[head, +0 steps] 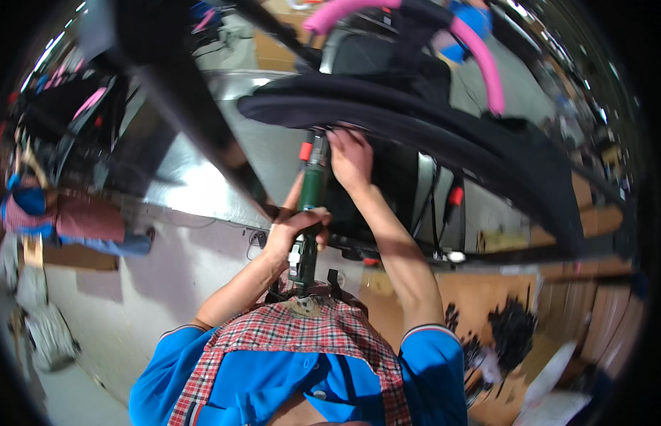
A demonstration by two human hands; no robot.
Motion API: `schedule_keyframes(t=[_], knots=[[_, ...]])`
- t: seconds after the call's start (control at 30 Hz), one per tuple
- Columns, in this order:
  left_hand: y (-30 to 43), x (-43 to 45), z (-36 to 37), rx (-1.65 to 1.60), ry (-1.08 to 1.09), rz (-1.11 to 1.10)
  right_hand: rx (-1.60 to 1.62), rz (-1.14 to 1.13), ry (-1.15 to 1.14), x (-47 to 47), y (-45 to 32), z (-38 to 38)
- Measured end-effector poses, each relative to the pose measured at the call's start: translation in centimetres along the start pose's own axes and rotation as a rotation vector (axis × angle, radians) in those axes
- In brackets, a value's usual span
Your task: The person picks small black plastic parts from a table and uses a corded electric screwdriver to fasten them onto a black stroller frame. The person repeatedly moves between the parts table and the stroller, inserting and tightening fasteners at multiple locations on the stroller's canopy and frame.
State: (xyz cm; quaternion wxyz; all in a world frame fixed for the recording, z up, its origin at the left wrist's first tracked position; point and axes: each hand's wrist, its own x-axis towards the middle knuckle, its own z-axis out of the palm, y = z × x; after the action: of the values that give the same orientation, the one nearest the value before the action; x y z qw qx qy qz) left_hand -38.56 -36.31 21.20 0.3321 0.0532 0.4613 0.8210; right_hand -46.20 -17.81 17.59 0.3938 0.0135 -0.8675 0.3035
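Observation:
My left hand (301, 229) is wrapped around the body of a green inline power screwdriver (311, 189), which points away from me. Its metal nose (319, 149) reaches the underside of a black padded fabric part (362, 109), seemingly of a stroller. At that same edge my right hand (354, 158) has its fingertips against the fabric, just right of the screwdriver's nose. What those fingers may pinch is hidden under the edge. Beside the nose shows a small red piece (306, 151). A dark frame tube (197, 122) slants down on the left towards my left hand.
Pink foam-covered handles (482, 58) curve above the fabric. Under the work lies a shiny metal tabletop (197, 170). A box of black parts (511, 325) stands at lower right. Another person in a checked garment (90, 218) is at the left, near more pink-trimmed frames (89, 102).

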Motion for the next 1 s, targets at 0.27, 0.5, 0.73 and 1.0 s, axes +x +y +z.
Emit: schedule_keyframes(t=[0.27,0.5,0.73,1.0], knots=[[-1.9,-5.2,-1.8,0.026,-0.508,-0.392,-0.068,-0.024,0.128,-12.7,-4.5,-17.3],[-12.3,-4.3,8.1,0.352,-0.719,-0.731,-0.648,0.633,-0.023,-37.3,3.0,-34.8],[-20.0,-5.8,16.0,0.648,-0.860,-0.801,-0.749,0.904,0.031,-50.2,7.6,-45.2],[-23.9,-6.8,18.8,0.729,-0.927,-0.780,-0.744,0.720,-0.126,-50.5,10.8,-46.2]])
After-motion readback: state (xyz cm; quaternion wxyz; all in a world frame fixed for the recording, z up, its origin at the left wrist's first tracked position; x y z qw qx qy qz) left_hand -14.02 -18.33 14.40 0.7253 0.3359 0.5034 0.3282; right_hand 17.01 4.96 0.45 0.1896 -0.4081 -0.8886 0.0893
